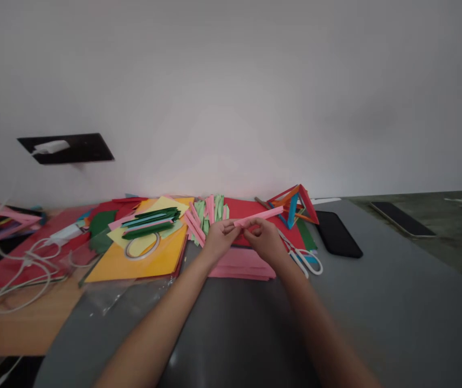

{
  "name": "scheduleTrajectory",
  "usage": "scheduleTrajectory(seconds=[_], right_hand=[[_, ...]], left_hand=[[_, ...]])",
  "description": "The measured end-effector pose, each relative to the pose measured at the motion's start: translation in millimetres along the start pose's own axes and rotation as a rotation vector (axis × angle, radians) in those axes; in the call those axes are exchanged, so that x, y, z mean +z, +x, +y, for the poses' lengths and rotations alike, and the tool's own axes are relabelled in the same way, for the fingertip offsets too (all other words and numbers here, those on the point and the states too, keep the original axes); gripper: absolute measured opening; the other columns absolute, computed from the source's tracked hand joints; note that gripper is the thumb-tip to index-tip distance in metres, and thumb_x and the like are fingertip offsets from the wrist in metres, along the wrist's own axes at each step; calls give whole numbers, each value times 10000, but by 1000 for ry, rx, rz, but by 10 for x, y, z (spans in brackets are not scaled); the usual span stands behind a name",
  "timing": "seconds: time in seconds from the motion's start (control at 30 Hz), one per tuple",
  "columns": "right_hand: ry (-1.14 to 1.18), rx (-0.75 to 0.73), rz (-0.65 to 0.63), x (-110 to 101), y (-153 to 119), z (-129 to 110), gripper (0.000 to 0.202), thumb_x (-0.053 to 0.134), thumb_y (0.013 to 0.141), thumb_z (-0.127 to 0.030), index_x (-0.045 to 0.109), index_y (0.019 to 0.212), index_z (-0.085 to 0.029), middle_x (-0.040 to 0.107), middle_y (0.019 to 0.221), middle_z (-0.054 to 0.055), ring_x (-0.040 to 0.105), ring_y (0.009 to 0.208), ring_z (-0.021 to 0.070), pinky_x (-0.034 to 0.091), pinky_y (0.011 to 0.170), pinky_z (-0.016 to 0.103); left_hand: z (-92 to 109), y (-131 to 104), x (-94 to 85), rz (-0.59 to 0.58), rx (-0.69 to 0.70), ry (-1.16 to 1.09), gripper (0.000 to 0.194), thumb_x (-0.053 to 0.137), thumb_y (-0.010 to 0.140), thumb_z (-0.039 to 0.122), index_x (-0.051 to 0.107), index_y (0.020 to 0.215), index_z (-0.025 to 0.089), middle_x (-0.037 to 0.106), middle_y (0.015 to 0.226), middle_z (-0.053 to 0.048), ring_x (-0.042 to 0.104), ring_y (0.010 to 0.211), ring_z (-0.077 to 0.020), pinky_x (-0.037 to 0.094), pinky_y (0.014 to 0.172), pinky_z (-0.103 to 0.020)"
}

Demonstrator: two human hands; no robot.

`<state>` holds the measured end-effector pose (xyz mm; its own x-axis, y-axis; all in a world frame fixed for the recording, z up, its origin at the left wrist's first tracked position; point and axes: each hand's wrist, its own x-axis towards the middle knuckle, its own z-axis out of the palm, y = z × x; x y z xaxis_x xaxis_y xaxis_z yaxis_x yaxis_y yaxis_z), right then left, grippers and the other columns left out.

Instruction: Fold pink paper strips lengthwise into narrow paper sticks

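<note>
A narrow pink paper strip point(266, 213) is held up between my two hands, slanting up to the right. My left hand point(220, 237) pinches its left end. The fingers of my right hand point(263, 237) are closed on the strip close beside the left fingertips. Below the hands lie pink paper sheets point(241, 265) on the grey table. Just right of my right hand are white-handled scissors point(305, 261). Behind the left hand sits a pile of pink and light green paper strips point(208, 213).
A roll of tape point(142, 247) and dark green strips point(150, 222) lie on yellow-orange paper point(133, 272). At the right are a folded-paper frame point(293, 207), a black phone point(338, 234) and another phone point(402, 218). White cables point(32, 261) tangle at the left.
</note>
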<state>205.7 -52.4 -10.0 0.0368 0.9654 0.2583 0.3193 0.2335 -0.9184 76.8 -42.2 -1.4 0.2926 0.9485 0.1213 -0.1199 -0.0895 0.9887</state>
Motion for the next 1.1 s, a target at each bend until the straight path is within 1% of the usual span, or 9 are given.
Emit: scheduleTrajectory(seconds=[0.17,0.3,0.4,0.47,0.6,0.73,0.87,1.0,1.1], right_hand=[[18,17,-9,16,0,1,157,508,651,-290,545,717,-152,366,348,-80,267,292,52,177,310,165],[-4,-56,-27,3,6,21,190,495,690,-322,558,749,-153,349,348,-80,280,303,62,186,323,171],[-118,-180,-38,-40,4,12,222,474,731,-331,600,779,-155,398,387,-51,324,353,74,208,361,181],[-234,-242,-23,-76,-2,-8,220,467,750,-315,624,802,-171,465,440,-26,369,400,84,242,398,187],[-349,-270,-14,-105,-9,-22,214,477,756,-314,637,820,-187,510,480,-11,392,427,92,267,425,194],[-210,-242,-22,-68,16,44,221,488,754,-346,631,802,-184,488,463,-24,401,426,91,283,421,191],[-41,-185,17,-48,60,109,254,553,691,-408,607,734,-164,404,408,-53,328,374,76,250,376,191],[135,-131,-57,-77,80,108,269,538,694,-426,563,678,-159,471,450,-32,362,373,76,261,362,190],[127,-113,-103,-94,73,106,272,540,693,-428,569,731,-160,477,443,-35,367,370,78,262,356,188]], left_hand=[[5,2,4,3,2,-16,256,580,679,292,627,871,129,675,749,-45,616,768,-182,451,746,-294],[13,4,7,36,-13,-32,252,575,681,281,625,871,123,670,718,-36,617,733,-169,449,756,-305],[32,0,5,77,-28,-42,263,584,671,259,623,888,115,661,669,-27,613,674,-151,458,725,-291],[46,-4,1,68,-33,-50,293,606,650,238,615,917,119,661,679,-27,610,681,-147,462,701,-269],[51,0,-1,84,-45,-31,225,622,632,240,630,818,115,662,687,-30,611,706,-150,462,702,-256],[24,11,0,121,-98,-65,147,609,633,260,623,677,120,653,628,-10,620,692,-161,462,749,-301],[27,8,-5,89,-125,-102,158,575,660,263,631,701,121,666,644,-30,627,726,-179,463,760,-325],[62,2,-7,32,-157,-104,186,553,682,274,638,731,116,678,678,-60,630,733,-185,467,754,-330],[82,-2,-3,43,-175,-101,176,553,684,271,635,717,119,679,671,-59,631,721,-179,470,739,-317]])
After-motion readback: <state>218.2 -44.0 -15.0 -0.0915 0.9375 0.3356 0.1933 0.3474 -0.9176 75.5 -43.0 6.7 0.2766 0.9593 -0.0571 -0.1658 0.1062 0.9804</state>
